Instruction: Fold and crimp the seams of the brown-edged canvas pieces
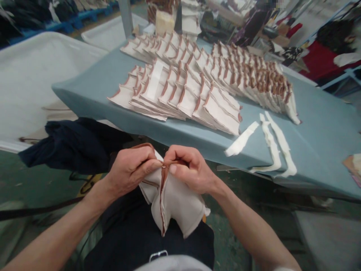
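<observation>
My left hand [132, 167] and my right hand [188, 169] meet over my lap, both pinched on the top edge of a cream fabric piece [175, 203] with a brown seam down its middle. The piece hangs folded below my fingers, over my dark trousers. Thumbs and forefingers press together at the brown trim, fingertips nearly touching.
A blue-covered table [318, 139] ahead bears rows of overlapped cream pieces with brown edges [197, 79] and three loose white strips [270, 145] near its front edge. A dark garment [73, 145] lies at the left, beside white bins [28, 79]. Stacks and another person's dark clothing show at the back.
</observation>
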The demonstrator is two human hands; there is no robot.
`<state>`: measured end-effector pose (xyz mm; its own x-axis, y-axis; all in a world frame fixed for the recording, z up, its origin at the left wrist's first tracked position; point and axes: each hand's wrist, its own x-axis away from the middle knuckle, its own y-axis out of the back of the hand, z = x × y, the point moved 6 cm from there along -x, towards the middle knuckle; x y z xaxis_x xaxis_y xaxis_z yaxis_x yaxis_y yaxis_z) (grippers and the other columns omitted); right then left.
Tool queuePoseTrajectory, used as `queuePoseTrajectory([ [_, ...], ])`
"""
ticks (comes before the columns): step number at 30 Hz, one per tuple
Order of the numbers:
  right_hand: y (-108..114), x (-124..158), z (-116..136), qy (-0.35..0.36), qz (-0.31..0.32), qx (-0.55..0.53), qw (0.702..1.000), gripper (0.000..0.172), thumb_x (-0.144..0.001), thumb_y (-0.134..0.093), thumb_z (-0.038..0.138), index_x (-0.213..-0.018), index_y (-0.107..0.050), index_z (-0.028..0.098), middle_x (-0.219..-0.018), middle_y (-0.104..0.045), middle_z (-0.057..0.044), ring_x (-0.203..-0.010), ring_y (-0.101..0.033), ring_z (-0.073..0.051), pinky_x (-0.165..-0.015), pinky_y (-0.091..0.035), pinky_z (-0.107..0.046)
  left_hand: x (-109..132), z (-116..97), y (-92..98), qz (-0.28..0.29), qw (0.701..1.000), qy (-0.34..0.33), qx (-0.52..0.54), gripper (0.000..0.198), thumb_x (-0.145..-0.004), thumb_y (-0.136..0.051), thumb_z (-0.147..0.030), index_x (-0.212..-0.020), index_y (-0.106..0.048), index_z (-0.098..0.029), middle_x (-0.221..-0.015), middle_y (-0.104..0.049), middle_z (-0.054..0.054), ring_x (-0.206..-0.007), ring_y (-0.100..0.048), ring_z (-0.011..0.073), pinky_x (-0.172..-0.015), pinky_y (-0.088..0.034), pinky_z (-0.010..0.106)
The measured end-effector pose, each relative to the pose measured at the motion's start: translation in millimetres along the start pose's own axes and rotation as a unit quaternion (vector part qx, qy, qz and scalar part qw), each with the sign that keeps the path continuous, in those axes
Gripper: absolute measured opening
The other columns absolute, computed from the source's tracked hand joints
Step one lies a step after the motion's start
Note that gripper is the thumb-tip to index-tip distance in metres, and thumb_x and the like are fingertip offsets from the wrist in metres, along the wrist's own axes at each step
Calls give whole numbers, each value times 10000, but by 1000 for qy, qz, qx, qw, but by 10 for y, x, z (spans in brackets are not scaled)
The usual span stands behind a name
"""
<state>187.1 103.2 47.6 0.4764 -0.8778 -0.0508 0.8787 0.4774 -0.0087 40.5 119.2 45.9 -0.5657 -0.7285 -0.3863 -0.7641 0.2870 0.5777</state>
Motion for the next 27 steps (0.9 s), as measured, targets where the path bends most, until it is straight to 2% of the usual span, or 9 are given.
queuePoseTrajectory([
  [5,56,54,258,27,24,151,988,40,-817,-594,186,-793,-625,183,-672,-560,57,-577,-438,-92,-585,-355,-229,-34,-115,50,37,997,-39,56,547,-1076,-433,-675,-949,-669,-198,-880,-737,63,-801,-700,190,-755,-515,276],
  [9,135,96,424,72,9,298,952,91,-857,-597,155,-812,-674,173,-734,-665,26,-658,-552,-109,-661,-391,-234,-96,-217,88,89,994,-46,54,606,-1065,-371,-719,-913,-649,-202,-859,-707,44,-765,-656,180,-728,-483,273],
  [12,132,130,459,107,20,362,926,97,-891,-608,156,-837,-688,166,-761,-703,2,-676,-592,-120,-670,-394,-240,-166,-296,84,113,992,-50,14,567,-1107,-384,-641,-840,-617,-198,-777,-640,1,-689,-582,150,-660,-422,262],
  [15,118,157,483,127,21,395,910,93,-915,-618,174,-842,-676,169,-760,-711,-11,-679,-604,-133,-651,-384,-248,-222,-348,75,115,992,-45,-35,461,-1111,-532,-464,-737,-554,-195,-684,-556,-44,-616,-512,118,-592,-351,249],
  [18,116,180,521,138,29,412,900,99,-931,-629,178,-839,-662,175,-727,-690,-1,-675,-585,-138,-651,-375,-258,-224,-371,41,131,991,-33,-9,416,-1086,-575,-300,-688,-513,-195,-630,-514,-71,-557,-477,87,-537,-322,221],
  [21,207,176,498,115,48,417,901,102,-942,-703,246,-875,-686,171,-771,-708,-8,-718,-603,-145,-686,-383,-266,-179,-350,20,150,988,-3,18,385,-1076,-536,-237,-693,-526,-200,-616,-521,-77,-539,-477,78,-520,-333,198],
  [23,351,156,430,82,45,415,905,188,-927,-762,344,-902,-706,166,-814,-714,-19,-753,-613,-155,-716,-389,-275,-137,-335,41,149,989,6,20,368,-1077,-507,-222,-713,-552,-199,-629,-546,-74,-551,-502,75,-540,-352,186],
  [25,508,149,332,49,39,373,926,283,-926,-770,435,-886,-703,163,-813,-694,-19,-761,-604,-158,-731,-397,-280,-90,-324,88,136,990,3,26,367,-1077,-493,-216,-717,-559,-197,-632,-546,-74,-549,-504,68,-554,-358,180],
  [27,616,171,208,10,37,277,960,366,-931,-761,504,-832,-669,164,-762,-635,4,-715,-553,-138,-690,-389,-266,-40,-299,152,108,993,2,43,377,-1073,-505,-217,-698,-542,-196,-615,-515,-78,-527,-477,61,-540,-344,181],
])
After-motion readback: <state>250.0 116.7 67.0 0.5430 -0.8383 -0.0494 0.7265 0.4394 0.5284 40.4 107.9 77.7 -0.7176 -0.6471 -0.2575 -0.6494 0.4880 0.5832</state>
